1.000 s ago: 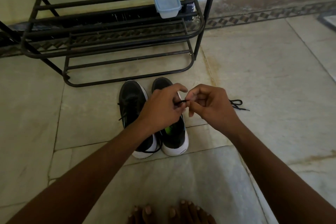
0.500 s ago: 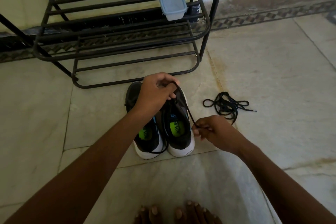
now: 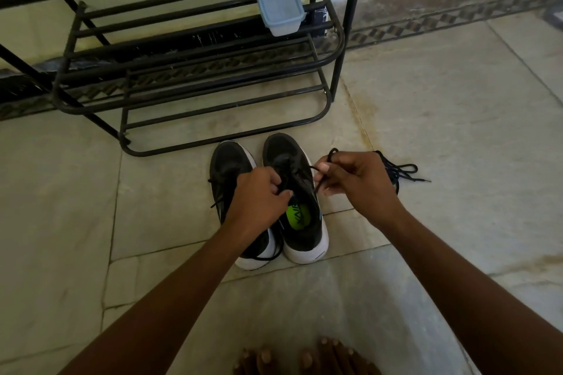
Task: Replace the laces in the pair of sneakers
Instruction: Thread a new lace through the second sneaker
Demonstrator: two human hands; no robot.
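The lace (image 3: 307,168) runs left-right across the right sneaker (image 3: 297,201), pinched between the left hand (image 3: 259,198) and right hand (image 3: 355,179).

Black metal shoe rack (image 3: 195,70) at far left on pale stone-tile floor (image 3: 441,119); lidded translucent blue plastic container (image 3: 281,10) on the rack's right end; patterned dark border strip (image 3: 451,21) along far wall base, right.
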